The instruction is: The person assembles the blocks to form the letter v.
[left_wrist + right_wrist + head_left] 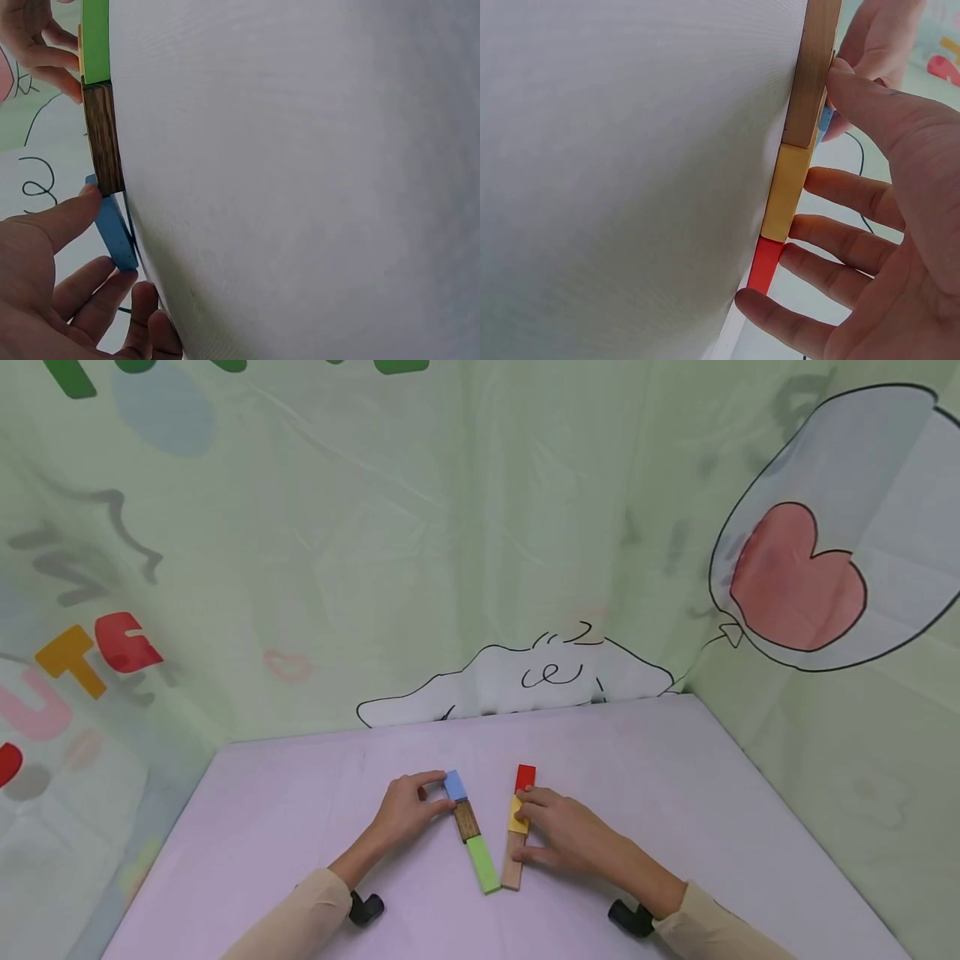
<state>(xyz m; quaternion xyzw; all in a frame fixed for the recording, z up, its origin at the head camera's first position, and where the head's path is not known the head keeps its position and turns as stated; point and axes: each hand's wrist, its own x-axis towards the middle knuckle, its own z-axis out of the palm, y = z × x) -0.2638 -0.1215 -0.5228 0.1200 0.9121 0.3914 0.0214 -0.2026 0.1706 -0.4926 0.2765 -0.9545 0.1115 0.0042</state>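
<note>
Two rows of oblong blocks lie on the table, close together at their near ends and spread apart at the far ends. The left row runs from a blue block through a dark striped wooden block to a green block. Red, yellow and plain wooden blocks form the right row. My left hand pinches the blue block between thumb and fingertips, which the left wrist view shows at its two ends. Along the right row, my right hand rests extended fingertips and thumb against the blocks' outer side.
A pale cloth covers the table. Printed hangings rise behind its back edge and at both sides. Black wrist devices are worn below both hands.
</note>
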